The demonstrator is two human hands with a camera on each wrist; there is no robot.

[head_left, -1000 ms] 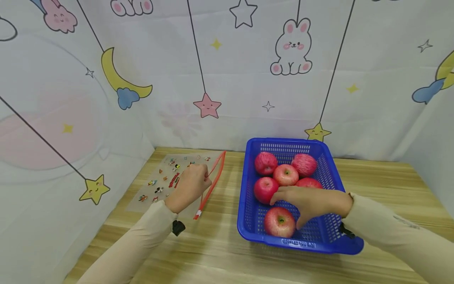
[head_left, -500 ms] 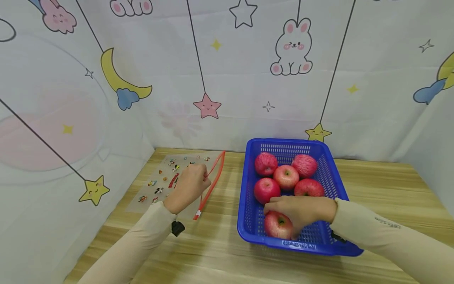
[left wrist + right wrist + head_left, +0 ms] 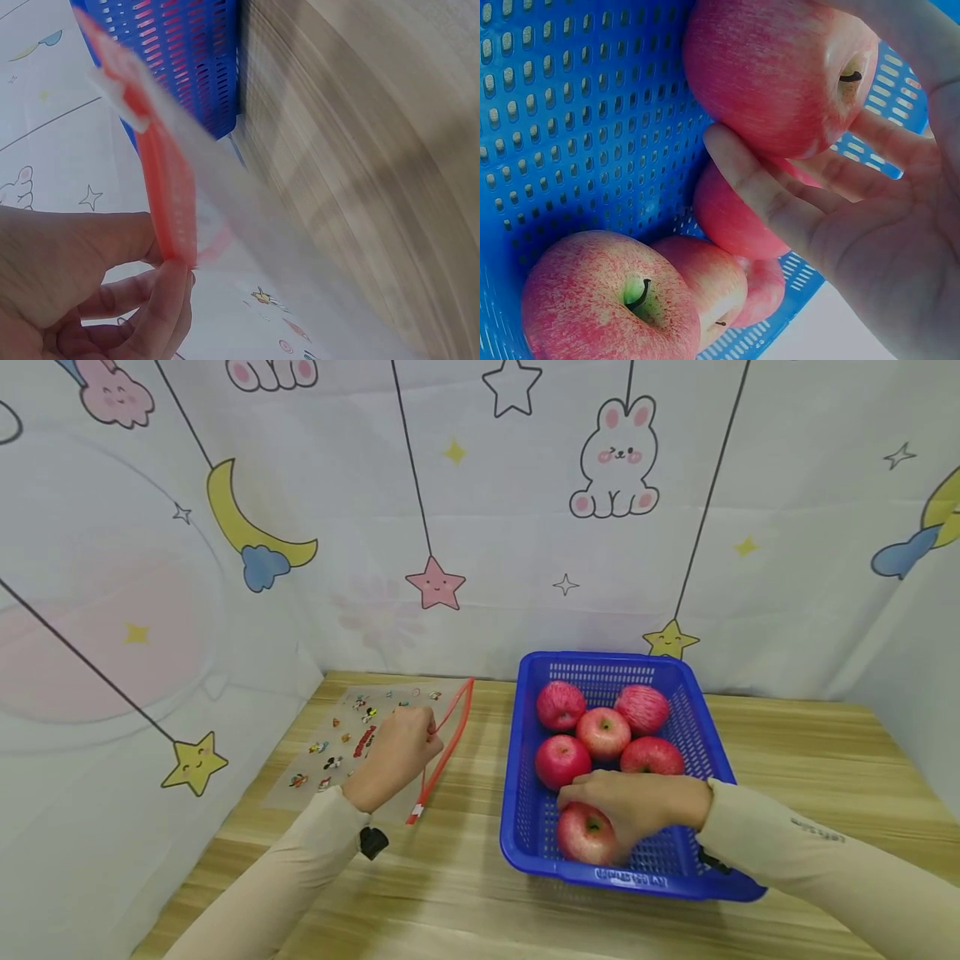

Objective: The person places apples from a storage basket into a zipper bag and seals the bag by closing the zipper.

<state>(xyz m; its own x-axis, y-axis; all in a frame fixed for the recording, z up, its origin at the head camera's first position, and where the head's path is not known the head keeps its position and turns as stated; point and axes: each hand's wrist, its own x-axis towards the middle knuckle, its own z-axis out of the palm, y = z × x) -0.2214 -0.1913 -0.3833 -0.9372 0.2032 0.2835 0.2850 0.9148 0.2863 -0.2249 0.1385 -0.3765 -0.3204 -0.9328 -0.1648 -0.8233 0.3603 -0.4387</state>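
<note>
A see-through zip bag (image 3: 300, 777) with cartoon prints lies at the left, its red-edged mouth (image 3: 442, 762) parted and a white slider (image 3: 417, 812) at the near end. My left hand (image 3: 397, 756) pinches that red edge between thumb and fingers, as the left wrist view also shows. Inside the blue basket (image 3: 510, 802), my right hand (image 3: 637, 806) grips the nearest apple (image 3: 583, 837). In the right wrist view, fingers curl round one side of this apple (image 3: 772, 75), with the thumb on the other. The apple is still in the basket.
Several other apples sit farther back in the basket, among them a dark red one (image 3: 562, 762) and a paler one (image 3: 603, 734). The wooden table (image 3: 810, 752) meets a printed cloth backdrop (image 3: 510, 610) behind the basket.
My right hand has come down and toward me onto the nearest apple, its fingers closing round it; over the last half second it hardly moves. My left hand keeps its pinch on the bag.
</note>
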